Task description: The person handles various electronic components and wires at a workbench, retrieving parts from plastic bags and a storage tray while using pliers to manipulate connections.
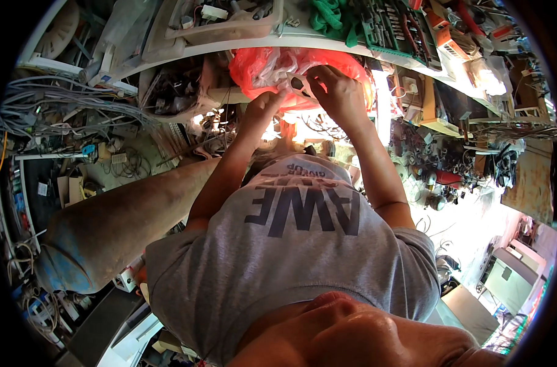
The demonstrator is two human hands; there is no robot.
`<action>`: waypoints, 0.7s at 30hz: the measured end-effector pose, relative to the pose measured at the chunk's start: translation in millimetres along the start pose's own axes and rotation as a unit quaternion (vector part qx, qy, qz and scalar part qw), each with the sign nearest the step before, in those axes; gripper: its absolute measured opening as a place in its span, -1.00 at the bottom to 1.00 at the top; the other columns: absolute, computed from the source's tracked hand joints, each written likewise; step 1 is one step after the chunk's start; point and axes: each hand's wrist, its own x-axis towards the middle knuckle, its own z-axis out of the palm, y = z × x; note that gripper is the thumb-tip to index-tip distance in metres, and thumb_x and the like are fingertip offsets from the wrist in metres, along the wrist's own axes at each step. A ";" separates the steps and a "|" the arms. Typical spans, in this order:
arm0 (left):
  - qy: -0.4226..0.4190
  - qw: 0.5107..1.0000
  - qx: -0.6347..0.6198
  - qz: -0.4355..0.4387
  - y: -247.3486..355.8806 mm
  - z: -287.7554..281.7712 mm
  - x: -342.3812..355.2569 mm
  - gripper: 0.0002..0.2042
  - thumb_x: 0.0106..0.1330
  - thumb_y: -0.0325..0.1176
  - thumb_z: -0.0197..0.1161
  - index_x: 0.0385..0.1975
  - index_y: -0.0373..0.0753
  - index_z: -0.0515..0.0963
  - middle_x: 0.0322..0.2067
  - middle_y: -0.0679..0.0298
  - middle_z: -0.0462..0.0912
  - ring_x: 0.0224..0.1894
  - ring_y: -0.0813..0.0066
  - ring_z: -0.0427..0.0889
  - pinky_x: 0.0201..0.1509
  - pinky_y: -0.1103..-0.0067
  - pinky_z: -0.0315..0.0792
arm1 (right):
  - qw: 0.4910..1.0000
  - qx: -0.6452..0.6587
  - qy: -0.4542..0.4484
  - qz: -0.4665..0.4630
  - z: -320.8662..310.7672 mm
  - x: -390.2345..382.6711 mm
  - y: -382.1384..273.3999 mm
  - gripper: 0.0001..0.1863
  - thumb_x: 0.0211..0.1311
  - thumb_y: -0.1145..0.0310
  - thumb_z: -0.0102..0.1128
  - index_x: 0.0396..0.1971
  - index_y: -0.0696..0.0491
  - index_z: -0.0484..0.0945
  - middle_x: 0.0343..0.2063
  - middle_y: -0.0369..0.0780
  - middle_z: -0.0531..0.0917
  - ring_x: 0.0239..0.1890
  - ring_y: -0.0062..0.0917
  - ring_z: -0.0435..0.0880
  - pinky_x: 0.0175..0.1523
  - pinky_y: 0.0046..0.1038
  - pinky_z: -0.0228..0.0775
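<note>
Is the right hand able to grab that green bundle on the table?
Probably yes: the green bundle lies just beyond the right hand, with only the table edge seemingly between, though that hand is at the red bag.

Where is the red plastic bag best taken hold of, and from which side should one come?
Probably by the gathered folds at the left end of the red plastic bag, coming from the person's left: there the thin, crumpled film bulges out past the left hand, so it looks easy to pinch. Toward the right, the right hand covers part of it.
</note>
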 end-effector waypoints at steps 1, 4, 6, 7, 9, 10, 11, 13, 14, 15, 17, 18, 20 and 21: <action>0.001 0.989 -0.136 -0.059 -2.9 2.7 0.8 -0.53 0.20 0.15 0.21 -0.32 -0.22 0.44 -0.41 0.34 0.42 -0.22 0.50 0.52 -0.15 0.42 0.45 | 1.000 -0.003 -0.002 -0.006 -2.0 2.2 -1.9 -0.87 0.15 0.39 0.21 -0.31 0.06 0.57 -0.37 -0.20 0.67 -0.44 -0.33 0.68 -0.34 -0.39 0.51; -0.039 0.868 -0.446 -0.215 0.6 16.7 3.8 -0.16 0.04 0.44 0.11 0.04 -0.24 0.27 0.06 0.10 0.25 0.08 0.21 0.41 0.21 0.06 0.33 | 0.999 0.000 0.012 -0.051 -8.5 9.6 -7.3 -0.87 0.15 0.40 0.21 -0.29 0.06 0.58 -0.34 -0.24 0.67 -0.44 -0.34 0.67 -0.34 -0.40 0.51; -0.136 0.795 -0.557 -0.198 -0.4 22.5 13.0 -0.08 -0.01 0.47 0.11 0.17 -0.18 0.17 0.19 0.05 0.13 0.19 0.09 0.27 0.17 -0.01 0.29 | 0.994 0.016 0.019 -0.107 -12.9 12.7 -15.5 -0.90 0.09 0.41 0.17 -0.36 0.03 0.54 -0.42 -0.25 0.62 -0.49 -0.33 0.63 -0.42 -0.39 0.47; -0.183 0.750 -0.607 -0.188 -0.2 24.2 17.3 -0.04 -0.03 0.49 0.11 0.23 -0.15 0.12 0.25 0.03 0.06 0.24 0.03 0.20 0.15 -0.05 0.27 | 0.990 0.024 0.023 -0.134 -14.1 12.8 -19.9 -0.91 0.06 0.42 0.16 -0.39 0.02 0.52 -0.46 -0.26 0.60 -0.51 -0.32 0.61 -0.45 -0.39 0.46; -0.206 0.731 -0.637 -0.136 1.8 23.8 22.6 -0.12 0.06 0.46 0.01 0.22 -0.13 0.19 0.19 0.04 0.25 0.25 0.05 0.27 0.18 0.03 0.27 | 0.988 0.007 0.018 -0.152 -16.1 11.7 -28.0 -0.89 0.04 0.43 0.14 -0.37 0.02 0.51 -0.47 -0.28 0.59 -0.53 -0.35 0.61 -0.47 -0.41 0.45; -0.223 0.728 -0.641 -0.097 3.4 23.7 24.1 -0.17 0.11 0.44 -0.03 0.19 -0.14 0.25 0.13 0.06 0.33 0.21 0.08 0.32 0.20 0.07 0.27 | 0.987 0.005 0.020 -0.158 -16.7 10.7 -32.1 -0.89 0.04 0.43 0.14 -0.38 0.02 0.51 -0.47 -0.28 0.59 -0.53 -0.35 0.61 -0.47 -0.40 0.45; -0.240 0.724 -0.644 -0.058 4.8 23.3 25.7 -0.21 0.16 0.43 -0.08 0.16 -0.15 0.31 0.08 0.08 0.42 0.18 0.10 0.37 0.21 0.11 0.27 | 0.986 0.002 0.022 -0.165 -16.9 10.1 -34.6 -0.90 0.04 0.44 0.14 -0.39 0.02 0.51 -0.47 -0.28 0.60 -0.53 -0.35 0.61 -0.47 -0.40 0.45; -0.274 0.703 -0.656 -0.013 4.8 19.0 31.6 -0.26 0.21 0.39 -0.12 0.12 -0.16 0.38 0.04 0.10 0.49 0.16 0.13 0.42 0.24 0.16 0.26 | 0.984 0.013 0.029 -0.173 -17.7 10.2 -36.8 -0.90 0.05 0.43 0.16 -0.38 0.02 0.52 -0.45 -0.29 0.61 -0.52 -0.35 0.62 -0.46 -0.40 0.46; -0.291 0.687 -0.666 -0.009 2.7 14.1 35.8 -0.27 0.22 0.38 -0.12 0.11 -0.16 0.40 0.05 0.10 0.49 0.16 0.12 0.41 0.24 0.16 0.25 | 0.983 0.019 0.035 -0.177 -18.3 10.6 -38.9 -0.89 0.05 0.43 0.17 -0.38 0.02 0.53 -0.45 -0.29 0.61 -0.51 -0.35 0.62 -0.45 -0.39 0.46; -0.308 0.671 -0.674 -0.004 0.8 11.1 38.2 -0.29 0.23 0.37 -0.12 0.09 -0.16 0.41 0.06 0.09 0.48 0.16 0.12 0.41 0.25 0.16 0.24 | 0.982 0.025 0.041 -0.181 -19.2 11.1 -41.1 -0.89 0.05 0.43 0.18 -0.37 0.03 0.53 -0.44 -0.29 0.61 -0.51 -0.35 0.62 -0.45 -0.39 0.46; -0.240 0.731 -0.638 0.015 7.0 11.4 36.5 -0.31 0.25 0.33 -0.08 0.11 -0.15 0.40 0.06 0.08 0.48 0.16 0.13 0.41 0.27 0.16 0.22 | 0.986 0.021 0.029 -0.161 -21.8 12.2 -44.3 -0.87 0.06 0.43 0.24 -0.34 0.03 0.57 -0.38 -0.28 0.65 -0.44 -0.36 0.65 -0.36 -0.41 0.50; -0.205 0.759 -0.618 0.025 9.1 11.4 36.0 -0.32 0.26 0.31 -0.06 0.12 -0.15 0.40 0.07 0.08 0.48 0.17 0.13 0.40 0.28 0.16 0.21 | 0.988 0.019 0.023 -0.152 -23.1 12.8 -46.0 -0.85 0.07 0.43 0.27 -0.32 0.04 0.58 -0.35 -0.27 0.66 -0.40 -0.37 0.67 -0.31 -0.41 0.53; -0.282 0.728 -0.621 0.068 3.4 3.6 43.8 -0.31 0.26 0.30 -0.06 0.16 -0.17 0.36 0.09 0.06 0.45 0.18 0.13 0.39 0.30 0.17 0.19 | 0.993 0.017 0.026 -0.112 -24.5 13.9 -52.2 -0.86 0.05 0.40 0.30 -0.37 0.04 0.58 -0.37 -0.28 0.66 -0.41 -0.39 0.67 -0.33 -0.41 0.51; -0.320 0.711 -0.620 0.089 0.4 0.5 46.9 -0.31 0.27 0.29 -0.05 0.17 -0.18 0.34 0.10 0.05 0.44 0.18 0.13 0.39 0.31 0.18 0.18 | 0.995 0.016 0.027 -0.093 -24.5 14.2 -53.8 -0.86 0.04 0.38 0.31 -0.39 0.04 0.58 -0.38 -0.29 0.66 -0.42 -0.40 0.67 -0.34 -0.41 0.51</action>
